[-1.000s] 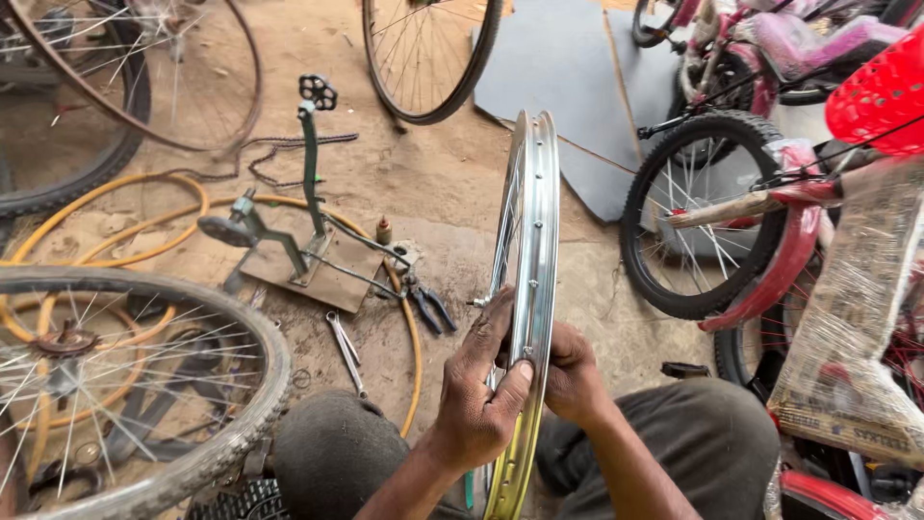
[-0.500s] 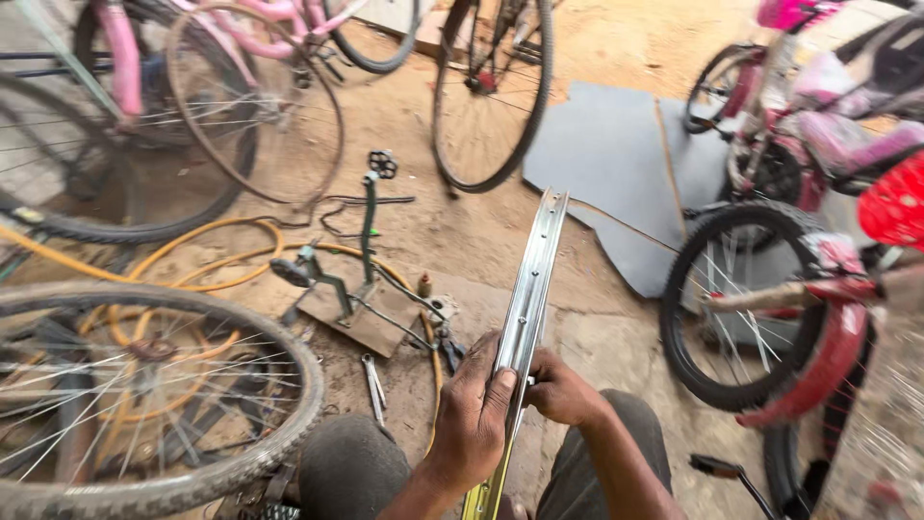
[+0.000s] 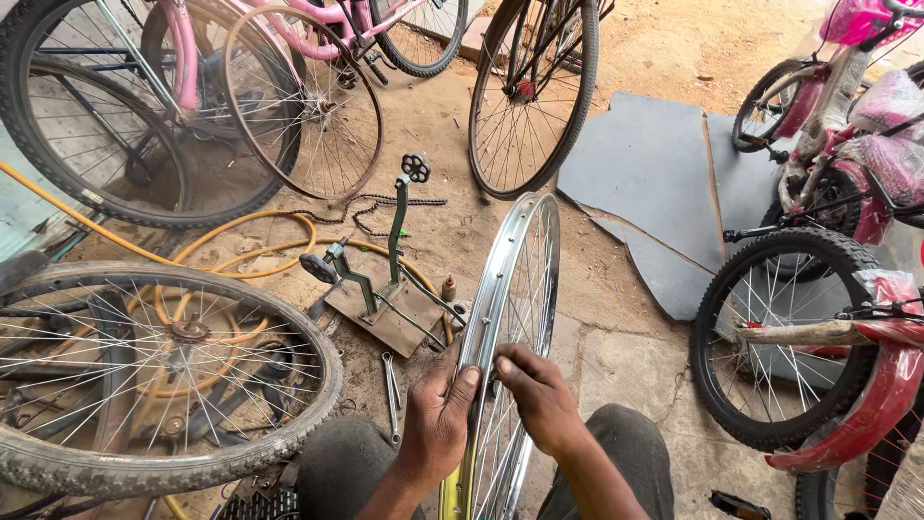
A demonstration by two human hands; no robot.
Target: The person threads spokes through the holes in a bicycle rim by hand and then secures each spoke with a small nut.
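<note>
A shiny metal bicycle rim [image 3: 510, 279] with thin spokes stands upright between my knees, edge toward me. My left hand [image 3: 438, 424] presses flat against the rim's left side with the thumb on its outer edge. My right hand [image 3: 534, 395] is on the right side, its fingertips pinching at the spokes near the rim. A yellow strip shows at the rim's bottom, by my left wrist.
A green truing stand on a wooden base [image 3: 385, 289] stands ahead. A wrench [image 3: 390, 376] lies by it. A tyred wheel [image 3: 144, 376] lies at left over a yellow hose [image 3: 260, 255]. Bicycles stand at back and right [image 3: 818, 327]. Grey sheets [image 3: 654, 183] cover the ground.
The view has tilted up and the rim has turned from nearly edge-on to show its spokes. My right hand has moved from the rim's side onto the spokes. My left hand stays on the rim.
</note>
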